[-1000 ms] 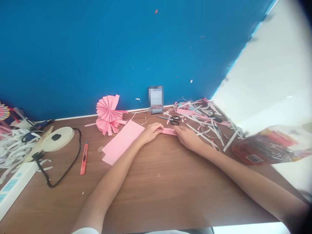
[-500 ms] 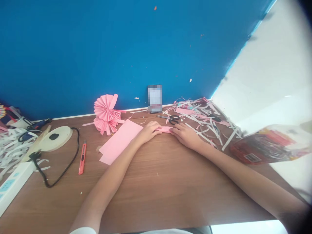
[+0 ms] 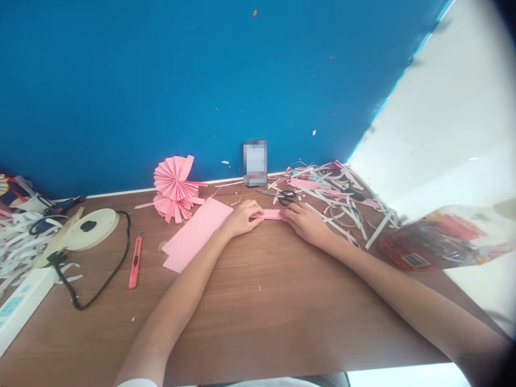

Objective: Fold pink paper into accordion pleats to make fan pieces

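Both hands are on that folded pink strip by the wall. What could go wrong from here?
1. The left hand and right hand hold the folded pink strip only at its ends, so uneven pressure could skew the crease.
2. The scissors lie just behind the strip, and fingers sliding back might bump them.
3. Loose paper scraps lie close to the right hand and could get caught in a fold.

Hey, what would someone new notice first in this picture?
Mid-desk, the left hand and right hand hold a folded pink strip by its ends against the wooden desk. Left of them, pink paper fans sit by the blue wall; to the right sprawls a heap of paper scraps.
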`<move>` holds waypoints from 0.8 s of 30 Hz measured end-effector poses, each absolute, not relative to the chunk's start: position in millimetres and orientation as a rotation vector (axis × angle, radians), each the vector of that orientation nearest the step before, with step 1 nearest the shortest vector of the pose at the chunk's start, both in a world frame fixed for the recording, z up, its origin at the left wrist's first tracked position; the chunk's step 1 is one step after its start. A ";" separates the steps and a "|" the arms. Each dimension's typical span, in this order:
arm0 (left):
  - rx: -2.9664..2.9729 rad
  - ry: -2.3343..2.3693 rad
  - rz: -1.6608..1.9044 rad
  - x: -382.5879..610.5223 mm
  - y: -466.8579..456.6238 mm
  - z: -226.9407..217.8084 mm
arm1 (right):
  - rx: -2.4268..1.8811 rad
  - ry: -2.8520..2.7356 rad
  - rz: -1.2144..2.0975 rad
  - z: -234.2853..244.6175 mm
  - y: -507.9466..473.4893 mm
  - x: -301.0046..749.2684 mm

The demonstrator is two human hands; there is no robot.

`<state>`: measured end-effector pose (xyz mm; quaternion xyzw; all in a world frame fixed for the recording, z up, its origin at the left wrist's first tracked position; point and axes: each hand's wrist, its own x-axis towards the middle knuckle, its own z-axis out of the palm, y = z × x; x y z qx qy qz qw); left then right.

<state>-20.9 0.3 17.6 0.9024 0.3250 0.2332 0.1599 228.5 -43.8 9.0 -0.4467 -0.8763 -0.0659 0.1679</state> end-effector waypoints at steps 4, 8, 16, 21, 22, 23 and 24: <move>2.554 0.908 0.678 -23.3 1.6 16.8 | -1.295 -2.496 -0.214 9.8 -43.4 228.3; 2.533 0.921 0.695 -24.8 1.5 17.2 | -1.305 -2.479 -0.197 9.0 -44.4 227.2; 2.480 0.929 0.688 -25.4 1.6 17.1 | -1.347 -2.335 -0.056 4.5 -42.0 231.9; 2.471 0.923 0.682 -25.4 3.5 15.6 | -1.421 -2.337 -0.116 5.5 -43.5 232.1; 2.473 0.920 0.683 -25.4 3.6 15.6 | -1.432 -2.341 -0.126 5.8 -44.4 231.6; 2.476 0.917 0.685 -25.4 3.6 15.5 | -1.436 -2.348 -0.133 6.0 -45.3 231.1; 2.480 0.915 0.690 -25.4 3.5 15.4 | -1.429 -2.356 -0.144 6.0 -46.0 230.5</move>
